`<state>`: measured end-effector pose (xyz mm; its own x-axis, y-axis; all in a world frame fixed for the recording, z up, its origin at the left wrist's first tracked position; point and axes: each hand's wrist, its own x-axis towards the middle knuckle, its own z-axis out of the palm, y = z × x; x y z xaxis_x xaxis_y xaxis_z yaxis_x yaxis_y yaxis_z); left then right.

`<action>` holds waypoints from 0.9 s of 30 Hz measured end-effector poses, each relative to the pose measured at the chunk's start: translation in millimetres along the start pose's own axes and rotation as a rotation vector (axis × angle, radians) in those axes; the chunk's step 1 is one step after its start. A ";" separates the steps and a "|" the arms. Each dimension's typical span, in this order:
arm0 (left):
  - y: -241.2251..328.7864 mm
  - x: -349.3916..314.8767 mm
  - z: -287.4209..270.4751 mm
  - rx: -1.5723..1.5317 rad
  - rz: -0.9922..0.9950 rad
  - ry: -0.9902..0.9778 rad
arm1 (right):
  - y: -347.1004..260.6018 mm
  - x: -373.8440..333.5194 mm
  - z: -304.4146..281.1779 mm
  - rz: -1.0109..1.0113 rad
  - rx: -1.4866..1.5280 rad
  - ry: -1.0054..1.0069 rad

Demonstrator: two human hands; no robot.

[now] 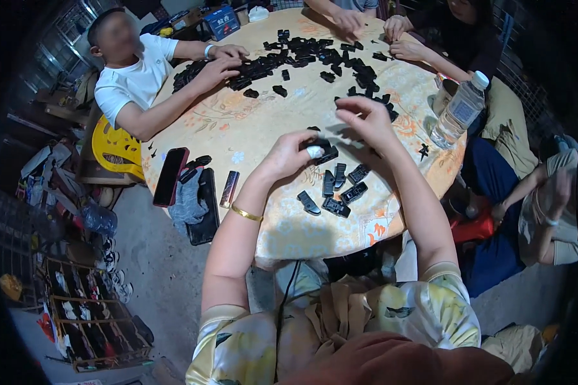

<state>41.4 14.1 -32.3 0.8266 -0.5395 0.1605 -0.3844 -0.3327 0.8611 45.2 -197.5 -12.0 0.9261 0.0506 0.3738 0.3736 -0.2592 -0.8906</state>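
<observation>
My left hand, with white tape round one finger, is closed on a small black plastic piece above the patterned tablecloth. To its right my right hand is raised, fingers curved and apart, with nothing visible between them. Nearest to me, below both hands, lie several loose black clip-like pieces. Beyond my hands a long heap of similar black pieces spreads across the table, and some of it lies close behind my right fingers. The exact kind of these pieces is too small to make out.
A phone, a grey cloth, a black case and a lighter-like tube lie at the left edge. A clear bottle stands at right. A person in white and others work around the round table.
</observation>
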 end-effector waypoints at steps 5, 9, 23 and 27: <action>7.6 1.9 7.7 0.251 0.230 -0.113 | 12.9 10.7 -51.9 0.157 -0.035 0.040; 4.6 -0.4 11.1 0.254 0.220 -0.134 | 33.2 10.4 -82.6 0.059 -0.569 0.063; 9.4 0.1 26.6 0.180 0.158 -0.106 | 60.6 52.2 50.8 0.016 -0.569 -0.073; -6.4 2.6 23.7 0.251 0.150 0.079 | 50.1 62.9 59.3 -0.118 -0.478 -0.125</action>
<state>36.3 -3.6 -48.8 0.7785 -0.5387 0.3221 -0.5860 -0.4401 0.6803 125.2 -150.2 -48.5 0.8892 0.2137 0.4046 0.4376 -0.6555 -0.6155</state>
